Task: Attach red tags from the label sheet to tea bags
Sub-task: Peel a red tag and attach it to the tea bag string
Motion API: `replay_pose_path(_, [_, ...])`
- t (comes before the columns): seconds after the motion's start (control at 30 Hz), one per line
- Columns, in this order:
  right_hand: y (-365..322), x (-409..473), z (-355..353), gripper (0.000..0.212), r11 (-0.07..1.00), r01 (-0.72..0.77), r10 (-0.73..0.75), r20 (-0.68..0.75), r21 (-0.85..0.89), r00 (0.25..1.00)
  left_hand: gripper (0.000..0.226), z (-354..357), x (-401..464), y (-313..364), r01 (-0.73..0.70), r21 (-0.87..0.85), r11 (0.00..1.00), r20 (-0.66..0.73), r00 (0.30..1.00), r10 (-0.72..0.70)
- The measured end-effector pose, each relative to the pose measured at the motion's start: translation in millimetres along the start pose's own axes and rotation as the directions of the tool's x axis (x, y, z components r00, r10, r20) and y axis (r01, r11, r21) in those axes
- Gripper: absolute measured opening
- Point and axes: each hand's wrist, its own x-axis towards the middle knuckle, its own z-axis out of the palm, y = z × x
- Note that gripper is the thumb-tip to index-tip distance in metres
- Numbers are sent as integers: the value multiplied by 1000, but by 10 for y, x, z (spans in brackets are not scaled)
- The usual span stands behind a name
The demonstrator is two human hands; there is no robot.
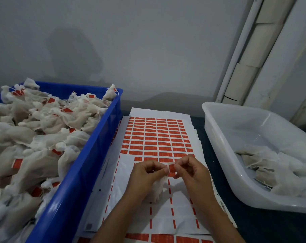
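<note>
Pinching a single red tag [171, 168] between them, the left hand [147, 173] and right hand [190, 170] work above the label sheet [157, 137], over its near half where the rows are already stripped. The fingers of both hands are curled, and thumb and forefinger of each press on an opposite edge of the tag. A white tea bag [157, 189] hangs below the left hand, just above the sheet; its string is too thin to trace, so whether the tag is already folded round it cannot be told.

The label sheet lies on a stack of similar sheets at the middle of the worktop. Its far half carries full rows of red tags; its near half shows only bare backing and thin red strips.

A blue crate [89, 165] stands along the left edge of the worktop, heaped with tea bags that carry red tags. A translucent white tub [218, 137] stands at the right edge and holds a smaller pile of bags with no red visible.

Probable faults from this position:
- Adhesive faces meeting before the string lies between them, caused by closing the fold too early. The tag would then be wasted.
- A skewed fold, caused by uneven pressure from the two pinches.
- The hanging bag swinging and pulling the string out of the fold.
</note>
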Motion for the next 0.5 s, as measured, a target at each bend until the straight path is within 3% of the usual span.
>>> replay_pose_path(0.5, [-22, -34, 29, 10, 998, -16, 13, -35, -65, 999, 11, 24, 14, -23, -38, -8, 999, 52, 998, 38])
